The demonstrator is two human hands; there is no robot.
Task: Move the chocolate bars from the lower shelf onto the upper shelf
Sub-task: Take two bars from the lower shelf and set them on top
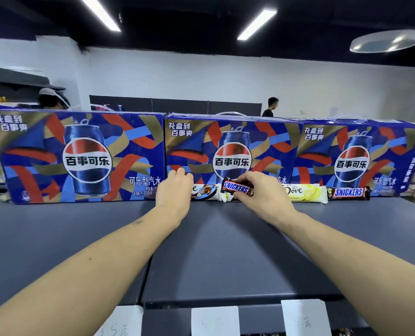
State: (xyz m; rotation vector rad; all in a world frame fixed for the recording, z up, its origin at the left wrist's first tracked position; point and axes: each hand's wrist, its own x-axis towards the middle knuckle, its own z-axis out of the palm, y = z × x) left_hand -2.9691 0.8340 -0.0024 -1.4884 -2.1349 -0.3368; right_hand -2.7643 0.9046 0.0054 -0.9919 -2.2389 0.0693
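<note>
A dark grey flat metal shelf [225, 251] carries everything. Three big blue cardboard Pepsi boxes [230, 154] stand in a row along its back. Just in front of the boxes lie a white Dove bar with a brown picture [206, 191], a white and yellow Dove bar [306, 193], and a brown Snickers bar [348, 192] furthest right.

Snickers bar [238, 189] brown; Dove bar [306, 193] pale yellow; shelf [80, 238] dark grey
</note>
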